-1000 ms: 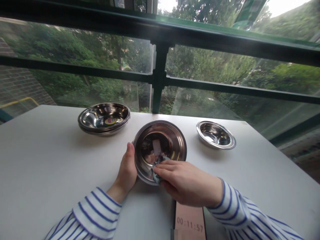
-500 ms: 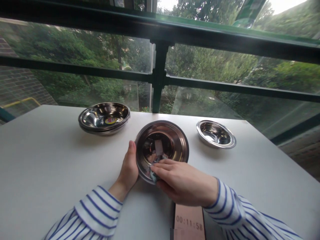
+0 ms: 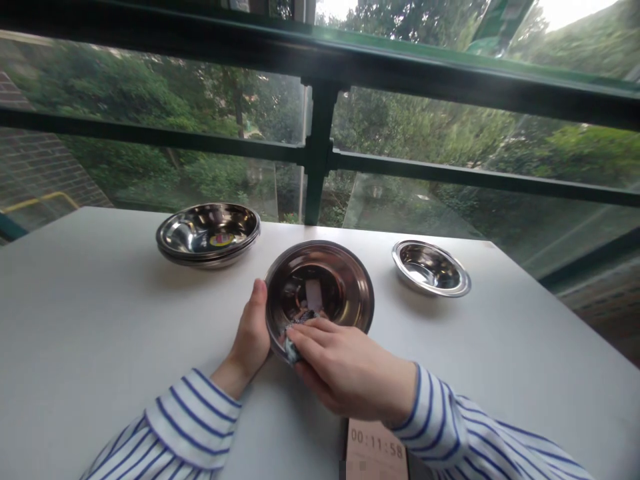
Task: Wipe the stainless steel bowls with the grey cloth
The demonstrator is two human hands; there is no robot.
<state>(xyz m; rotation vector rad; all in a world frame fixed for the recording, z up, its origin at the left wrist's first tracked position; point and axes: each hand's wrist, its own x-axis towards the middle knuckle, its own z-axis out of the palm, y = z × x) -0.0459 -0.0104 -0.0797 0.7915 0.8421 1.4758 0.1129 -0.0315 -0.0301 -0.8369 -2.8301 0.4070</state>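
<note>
A shiny steel bowl is tilted toward me above the white table. My left hand grips its left rim, thumb on the near side and the other fingers hidden behind the bowl. Pressed against the lower left inner wall is my right hand, its fingers closed over a small pale cloth. Only an edge of that cloth shows below the fingertips. Reflections of the hands and a bright rectangle appear in the bowl's bottom.
Stacked steel bowls stand at the back left, the top one bearing a yellow sticker. A smaller steel bowl sits at the right. A phone showing a timer lies near me on the white table. Green-framed windows rise behind.
My right hand and the cloth have slid left and slightly down along the bowl's inner wall. The held bowl and my left hand have shifted a little left.
</note>
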